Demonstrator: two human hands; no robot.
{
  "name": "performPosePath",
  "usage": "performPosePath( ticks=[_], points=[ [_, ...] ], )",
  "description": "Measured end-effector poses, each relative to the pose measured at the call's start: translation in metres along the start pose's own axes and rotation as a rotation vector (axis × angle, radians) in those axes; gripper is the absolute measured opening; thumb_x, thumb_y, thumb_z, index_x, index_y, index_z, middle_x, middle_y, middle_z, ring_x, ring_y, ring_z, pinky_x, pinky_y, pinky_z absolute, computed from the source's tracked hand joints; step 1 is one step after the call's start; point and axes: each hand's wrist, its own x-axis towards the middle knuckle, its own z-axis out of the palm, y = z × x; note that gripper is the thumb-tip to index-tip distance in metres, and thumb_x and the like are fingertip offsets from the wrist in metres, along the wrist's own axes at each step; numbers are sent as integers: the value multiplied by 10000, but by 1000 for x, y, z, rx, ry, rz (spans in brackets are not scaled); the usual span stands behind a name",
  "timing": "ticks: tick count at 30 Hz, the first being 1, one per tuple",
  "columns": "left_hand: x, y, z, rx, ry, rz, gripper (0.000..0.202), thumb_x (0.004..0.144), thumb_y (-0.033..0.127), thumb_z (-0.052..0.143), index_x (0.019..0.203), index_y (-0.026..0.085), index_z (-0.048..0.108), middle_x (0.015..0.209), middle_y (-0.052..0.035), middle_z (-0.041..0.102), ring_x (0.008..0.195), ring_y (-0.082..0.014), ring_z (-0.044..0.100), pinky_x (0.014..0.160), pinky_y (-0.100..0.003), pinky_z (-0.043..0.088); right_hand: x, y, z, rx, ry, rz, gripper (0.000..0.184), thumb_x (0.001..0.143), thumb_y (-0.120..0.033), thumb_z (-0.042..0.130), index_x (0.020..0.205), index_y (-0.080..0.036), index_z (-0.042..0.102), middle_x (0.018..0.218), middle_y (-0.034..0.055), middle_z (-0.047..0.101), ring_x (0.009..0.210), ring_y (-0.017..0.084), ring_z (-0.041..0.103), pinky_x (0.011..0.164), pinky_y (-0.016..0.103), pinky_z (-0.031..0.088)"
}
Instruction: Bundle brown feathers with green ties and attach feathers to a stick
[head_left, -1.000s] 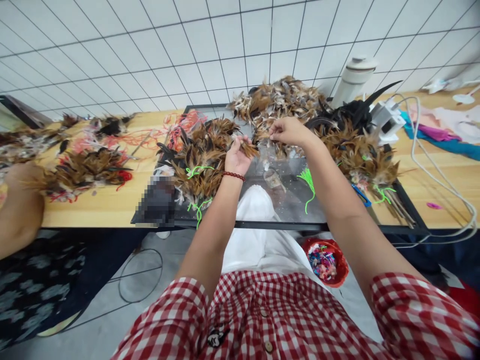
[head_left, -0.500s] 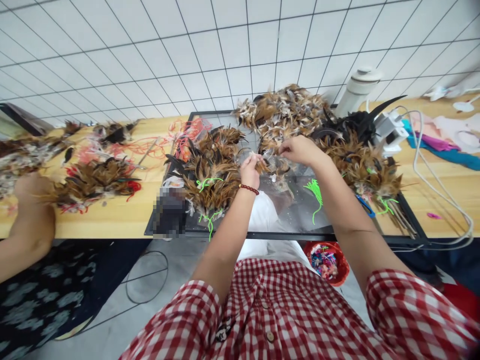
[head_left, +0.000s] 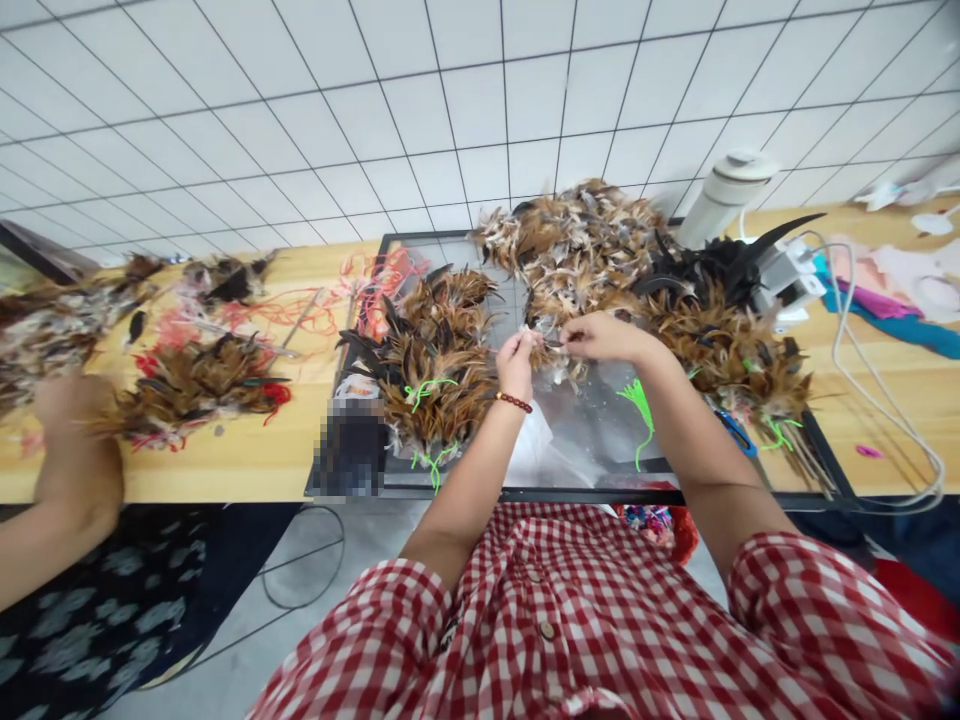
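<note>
My left hand [head_left: 517, 365], with a beaded bracelet on its wrist, is closed in a pinch on a feather whose pale fluff shows at the fingertips. Just to its right my right hand [head_left: 604, 338] pinches a small dark feather [head_left: 554, 345], fingertips close to those of the left. Behind both hands lies a large heap of loose brown and white feathers [head_left: 592, 240]. Tied brown feather bundles [head_left: 442, 350] with green string rest left of my left hand. More brown bundles [head_left: 742, 340] lie beyond my right forearm. Bright green strings [head_left: 638, 412] sit on the dark-framed board.
Blue scissors [head_left: 736, 434], thin sticks [head_left: 806, 455], a white bottle [head_left: 727, 195] and a charger with cable [head_left: 791, 280] stand or lie right. Pink string [head_left: 382, 285] is at left. A co-worker's hand [head_left: 75, 405] touches feathers farther left. A red basket [head_left: 682, 535] sits below the table edge.
My right hand has come lower and nearer my left, its fingertips now almost meeting the left ones. The view has shifted slightly, so the table appears lower.
</note>
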Motion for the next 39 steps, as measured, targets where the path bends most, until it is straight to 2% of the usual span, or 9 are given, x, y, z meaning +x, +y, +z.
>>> performPosePath(
  ticks=[4,9,12,16,20,25,31,36,39],
  points=[
    [-3,1,0,63,-27,-29,169,854,179,783,687,194,763,628,15,709,668,-107,628,808,-248,497,3,3,2,442,196,29,329,743,-520,738,759,-198,675,671,-4,643,609,133,512,618,273,398],
    [-2,4,0,-10,23,-44,190,855,141,770,672,190,762,659,14,709,680,-107,638,860,-268,508,7,-3,23,629,481,109,361,647,-466,815,866,-192,730,663,-29,631,605,115,499,623,273,412],
    [-1,5,-1,-20,65,-50,202,848,114,763,662,192,761,682,14,721,700,-108,644,856,-266,507,4,-8,39,771,547,178,466,586,-433,850,975,-205,733,678,-41,642,599,114,517,610,273,437],
    [-1,3,-5,2,50,-26,166,829,136,778,674,194,773,706,11,744,729,-113,656,857,-262,510,0,-9,63,853,622,228,430,583,-479,873,903,-222,746,738,-3,720,625,131,584,611,280,487],
    [-2,-2,-7,121,3,-13,105,780,256,838,717,191,786,746,9,762,757,-125,650,848,-267,511,-1,-6,88,890,766,151,406,639,-552,870,838,-218,753,755,10,746,668,140,644,659,284,540],
    [-2,-10,-9,202,-72,-11,153,743,332,861,740,193,798,731,21,742,722,-120,609,784,-265,490,-6,0,103,778,837,93,289,746,-471,831,859,-212,771,805,10,767,701,128,659,722,280,547],
    [-4,-14,-8,185,-130,-34,189,724,372,876,757,197,813,767,11,758,763,-127,634,812,-272,497,-15,-6,102,412,877,-13,168,904,-366,700,890,-215,771,856,27,792,741,155,698,745,306,552],
    [-6,-10,-4,42,-124,-132,229,718,374,905,739,182,782,783,-1,762,778,-122,657,842,-275,517,-20,-8,95,119,851,-126,182,949,-338,644,894,-236,785,893,44,808,828,197,739,808,348,562],
    [-6,-5,-1,-75,-88,-162,248,760,364,889,712,172,739,767,0,741,758,-112,658,826,-272,526,-23,0,86,-18,858,-105,184,946,-352,649,895,-245,791,851,41,799,796,204,729,797,359,549]
  ],
)
